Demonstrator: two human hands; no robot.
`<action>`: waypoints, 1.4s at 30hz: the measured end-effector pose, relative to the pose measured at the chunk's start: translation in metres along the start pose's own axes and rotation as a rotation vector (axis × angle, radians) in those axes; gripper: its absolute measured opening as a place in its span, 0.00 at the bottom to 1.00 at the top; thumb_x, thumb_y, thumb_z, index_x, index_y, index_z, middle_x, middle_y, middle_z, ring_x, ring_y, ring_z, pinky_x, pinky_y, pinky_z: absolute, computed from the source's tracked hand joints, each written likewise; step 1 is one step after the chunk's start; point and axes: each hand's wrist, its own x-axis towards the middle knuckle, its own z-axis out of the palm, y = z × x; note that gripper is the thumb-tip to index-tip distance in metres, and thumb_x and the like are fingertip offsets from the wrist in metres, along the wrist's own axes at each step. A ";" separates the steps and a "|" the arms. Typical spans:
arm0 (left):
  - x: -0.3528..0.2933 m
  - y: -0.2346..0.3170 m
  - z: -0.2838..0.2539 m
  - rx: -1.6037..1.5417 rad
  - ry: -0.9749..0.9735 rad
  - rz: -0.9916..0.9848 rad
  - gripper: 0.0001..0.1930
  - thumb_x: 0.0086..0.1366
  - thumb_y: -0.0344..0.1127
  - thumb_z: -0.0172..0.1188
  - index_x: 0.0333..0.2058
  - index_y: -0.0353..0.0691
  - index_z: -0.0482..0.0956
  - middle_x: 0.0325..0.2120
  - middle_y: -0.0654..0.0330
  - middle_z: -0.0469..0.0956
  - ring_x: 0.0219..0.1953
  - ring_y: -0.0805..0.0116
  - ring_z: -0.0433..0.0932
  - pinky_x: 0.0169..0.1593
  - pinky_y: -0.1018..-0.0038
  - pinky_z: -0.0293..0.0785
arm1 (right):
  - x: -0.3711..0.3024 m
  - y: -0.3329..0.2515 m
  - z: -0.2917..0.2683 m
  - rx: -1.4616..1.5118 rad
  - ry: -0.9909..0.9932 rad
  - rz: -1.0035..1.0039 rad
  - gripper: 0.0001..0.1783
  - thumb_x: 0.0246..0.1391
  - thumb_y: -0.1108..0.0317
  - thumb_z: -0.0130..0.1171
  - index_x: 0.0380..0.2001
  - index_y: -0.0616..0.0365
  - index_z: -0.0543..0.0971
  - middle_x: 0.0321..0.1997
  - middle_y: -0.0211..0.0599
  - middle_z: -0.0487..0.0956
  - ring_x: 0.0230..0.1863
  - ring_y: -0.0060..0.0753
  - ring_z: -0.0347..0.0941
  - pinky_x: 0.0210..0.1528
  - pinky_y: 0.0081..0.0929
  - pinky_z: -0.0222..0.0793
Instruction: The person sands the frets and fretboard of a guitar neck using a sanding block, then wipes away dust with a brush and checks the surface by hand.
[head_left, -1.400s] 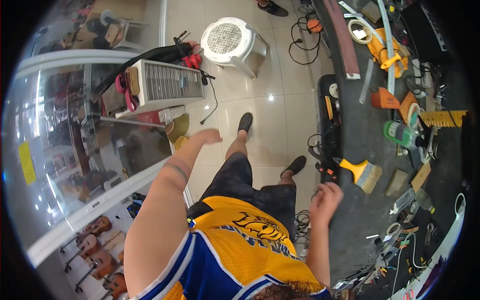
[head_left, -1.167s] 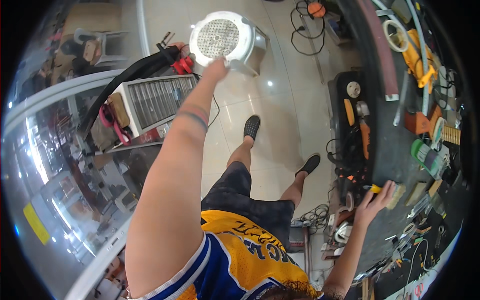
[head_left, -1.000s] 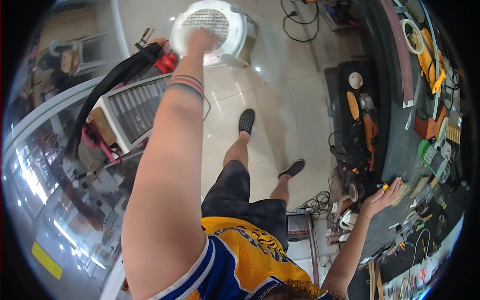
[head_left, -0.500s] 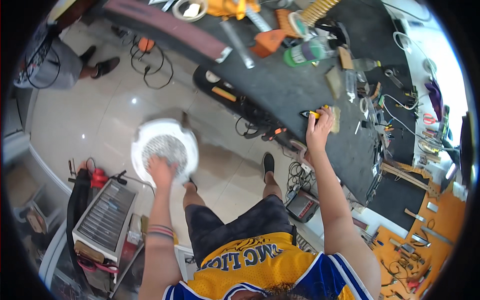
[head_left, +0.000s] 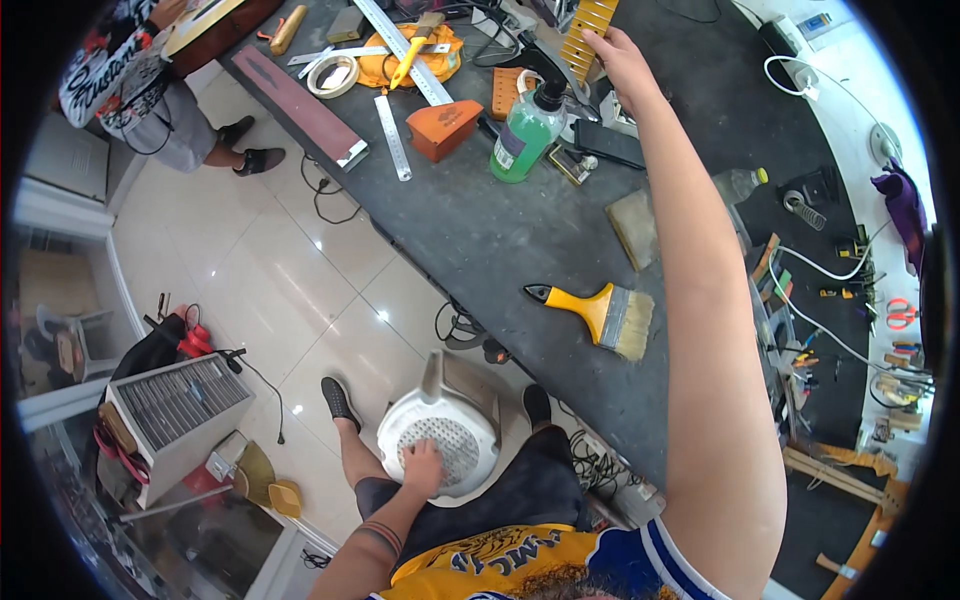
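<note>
My left hand (head_left: 424, 468) grips the seat of a white plastic stool (head_left: 470, 430) between my legs, below the workbench edge; its fingertips are partly hidden against the patterned seat. My right arm stretches far over the dark workbench (head_left: 450, 235). At the back, the fingers of my right hand (head_left: 627, 68) close on the edge of a yellow slotted strip (head_left: 588, 42). A wide paintbrush (head_left: 608, 315) with a yellow handle and pale bristles lies left of my right forearm. A spray bottle (head_left: 527, 135) of green liquid stands left of the right hand.
An orange block (head_left: 443, 130), a steel ruler (head_left: 393, 140), a tape roll (head_left: 332, 75) and a long reddish bar (head_left: 300, 108) lie on the bench. Another person (head_left: 190, 120) stands at far left beside a guitar (head_left: 210, 28). A slatted heater-like unit (head_left: 180, 412) stands on the floor.
My right hand has let go of the paintbrush and reached to the back of the bench, onto the yellow strip. The stool has come from the left to between my legs with my left hand.
</note>
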 end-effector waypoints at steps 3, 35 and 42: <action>-0.010 0.022 0.028 0.016 -0.034 0.035 0.18 0.60 0.47 0.73 0.44 0.42 0.89 0.56 0.56 0.76 0.63 0.54 0.71 0.62 0.45 0.68 | 0.012 0.013 0.004 0.024 0.002 0.016 0.43 0.72 0.50 0.67 0.75 0.69 0.64 0.73 0.55 0.77 0.74 0.44 0.72 0.77 0.38 0.62; 0.087 0.014 -0.098 -0.240 0.034 0.421 0.12 0.70 0.34 0.58 0.48 0.44 0.87 0.42 0.51 0.85 0.45 0.46 0.87 0.48 0.52 0.85 | -0.191 -0.113 -0.088 -0.102 0.247 -0.045 0.18 0.79 0.56 0.57 0.57 0.60 0.78 0.45 0.37 0.83 0.37 0.26 0.85 0.40 0.28 0.80; 0.136 0.123 -0.422 -0.308 1.017 1.008 0.18 0.52 0.20 0.67 0.42 0.41 0.86 0.32 0.58 0.83 0.32 0.53 0.83 0.39 0.60 0.81 | -0.206 -0.098 -0.133 -0.343 0.354 -0.092 0.18 0.76 0.59 0.60 0.56 0.63 0.78 0.41 0.43 0.87 0.33 0.32 0.86 0.38 0.34 0.80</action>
